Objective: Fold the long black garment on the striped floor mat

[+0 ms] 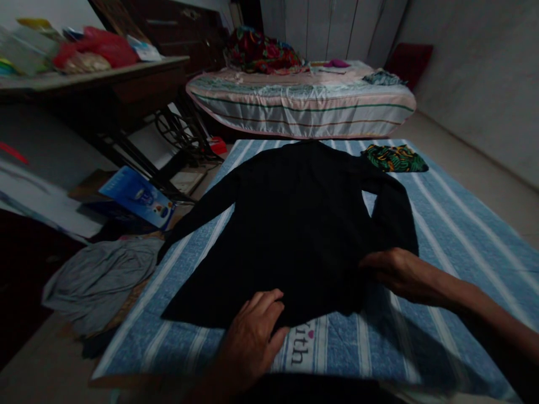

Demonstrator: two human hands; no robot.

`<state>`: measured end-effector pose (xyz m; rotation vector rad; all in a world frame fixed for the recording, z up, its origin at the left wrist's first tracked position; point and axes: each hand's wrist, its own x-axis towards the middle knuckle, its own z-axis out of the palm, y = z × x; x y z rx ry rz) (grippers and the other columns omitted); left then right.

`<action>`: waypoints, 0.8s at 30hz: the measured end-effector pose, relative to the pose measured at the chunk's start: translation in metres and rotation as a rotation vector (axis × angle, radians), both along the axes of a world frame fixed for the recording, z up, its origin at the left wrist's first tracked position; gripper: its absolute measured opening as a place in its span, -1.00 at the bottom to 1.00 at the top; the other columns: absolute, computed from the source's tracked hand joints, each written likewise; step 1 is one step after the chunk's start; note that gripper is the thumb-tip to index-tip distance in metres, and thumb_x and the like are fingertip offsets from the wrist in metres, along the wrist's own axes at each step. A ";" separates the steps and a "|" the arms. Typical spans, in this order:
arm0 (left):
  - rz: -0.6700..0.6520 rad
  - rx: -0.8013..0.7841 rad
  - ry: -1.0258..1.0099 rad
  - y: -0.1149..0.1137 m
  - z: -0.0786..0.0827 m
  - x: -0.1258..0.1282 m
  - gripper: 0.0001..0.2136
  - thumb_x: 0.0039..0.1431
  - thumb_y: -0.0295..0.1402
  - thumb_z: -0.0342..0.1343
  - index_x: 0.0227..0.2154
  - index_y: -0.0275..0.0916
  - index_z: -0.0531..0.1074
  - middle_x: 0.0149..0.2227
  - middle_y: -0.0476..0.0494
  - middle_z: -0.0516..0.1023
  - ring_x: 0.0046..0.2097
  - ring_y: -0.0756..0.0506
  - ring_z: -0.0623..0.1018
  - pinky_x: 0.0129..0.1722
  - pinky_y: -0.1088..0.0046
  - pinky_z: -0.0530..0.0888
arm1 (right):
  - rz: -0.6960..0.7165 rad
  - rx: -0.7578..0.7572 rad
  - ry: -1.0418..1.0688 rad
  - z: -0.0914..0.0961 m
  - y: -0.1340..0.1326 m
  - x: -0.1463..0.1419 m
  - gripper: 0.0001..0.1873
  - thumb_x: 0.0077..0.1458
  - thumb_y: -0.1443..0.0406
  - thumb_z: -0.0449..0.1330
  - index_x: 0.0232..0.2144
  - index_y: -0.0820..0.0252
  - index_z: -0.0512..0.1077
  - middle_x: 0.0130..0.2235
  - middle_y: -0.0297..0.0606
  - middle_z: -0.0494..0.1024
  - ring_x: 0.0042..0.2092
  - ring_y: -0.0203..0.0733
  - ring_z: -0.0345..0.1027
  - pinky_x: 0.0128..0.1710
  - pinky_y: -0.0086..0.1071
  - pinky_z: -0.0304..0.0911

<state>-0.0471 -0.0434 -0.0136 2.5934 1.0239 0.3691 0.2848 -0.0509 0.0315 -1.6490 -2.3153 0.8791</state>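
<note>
A black shirt is spread on the striped cover. Its near hem is lightly touched by the left hand, fingers extended, nothing gripped. Its right edge is pinched by the right hand's curled, closed fingers. A patterned cloth is placed near one shoulder.

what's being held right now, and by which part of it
The black garment: the right grip appears to pinch it at its right side edge, near the hem. The left grip lies spread over the hem, holding nothing.
</note>
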 end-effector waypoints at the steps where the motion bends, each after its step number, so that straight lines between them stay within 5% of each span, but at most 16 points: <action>1: -0.014 -0.027 -0.026 0.005 0.002 -0.001 -0.85 0.06 -0.51 0.01 -0.29 -0.26 0.40 -0.08 -0.23 0.49 -0.05 -0.16 0.48 -0.12 0.26 0.49 | 0.005 -0.026 -0.014 0.005 0.009 0.001 -0.58 -0.01 0.51 -0.07 -0.21 0.17 0.48 -0.31 -0.31 0.57 -0.31 -0.26 0.45 -0.32 -0.46 0.30; 5: -0.037 -0.155 -0.062 0.019 0.011 -0.002 -0.91 0.08 -0.46 0.05 -0.33 -0.25 0.41 -0.14 -0.15 0.51 -0.12 -0.08 0.49 -0.15 0.39 0.48 | 0.023 -0.105 -0.047 0.018 0.043 0.003 -0.63 -0.06 0.51 -0.05 -0.32 0.18 0.50 -0.46 -0.39 0.51 -0.47 -0.34 0.37 -0.48 -0.52 0.20; 8: -0.020 -0.196 0.001 0.019 0.014 0.001 -0.76 -0.01 -0.31 0.20 -0.26 -0.26 0.41 -0.12 -0.17 0.49 -0.12 -0.14 0.48 -0.15 0.32 0.47 | 0.046 -0.141 -0.040 0.022 0.065 0.005 -0.64 -0.08 0.50 -0.04 -0.33 0.19 0.49 -0.44 -0.39 0.52 -0.44 -0.33 0.37 -0.47 -0.53 0.21; 12: -0.003 -0.208 0.017 0.023 0.017 0.005 -0.90 0.13 -0.40 0.00 -0.34 -0.25 0.40 -0.24 -0.13 0.48 -0.21 -0.07 0.48 -0.24 0.40 0.44 | 0.080 -0.129 -0.052 0.024 0.091 0.006 -0.66 -0.09 0.49 -0.03 -0.35 0.23 0.50 -0.42 -0.37 0.53 -0.41 -0.31 0.38 -0.46 -0.52 0.20; 16: 0.090 -0.291 0.043 0.052 0.035 0.002 -0.81 0.19 -0.37 -0.08 -0.52 -0.25 0.31 -0.52 0.03 0.37 -0.48 0.04 0.40 -0.48 0.54 0.32 | 0.079 -0.092 -0.090 0.026 0.117 0.009 -0.70 -0.10 0.47 -0.01 -0.39 0.26 0.50 -0.47 -0.38 0.50 -0.44 -0.32 0.34 -0.48 -0.54 0.15; 20: 0.187 -0.090 0.080 0.100 0.056 0.000 -0.79 0.23 -0.32 -0.12 -0.35 -0.28 0.38 -0.47 0.04 0.40 -0.41 0.02 0.43 -0.39 0.51 0.32 | -0.042 0.011 -0.175 0.023 0.141 0.014 -0.67 -0.04 0.44 -0.03 -0.28 0.32 0.49 -0.43 -0.39 0.49 -0.40 -0.33 0.34 -0.42 -0.54 0.16; 24: 0.350 0.263 0.139 0.126 0.049 0.009 -0.65 0.29 -0.43 -0.32 -0.11 -0.43 0.35 -0.15 -0.16 0.42 -0.10 -0.09 0.41 -0.10 0.34 0.32 | -0.287 0.240 -0.422 0.010 0.148 0.009 -0.65 0.07 0.43 -0.02 -0.12 0.32 0.44 -0.26 -0.21 0.51 -0.28 -0.21 0.37 -0.34 -0.45 0.16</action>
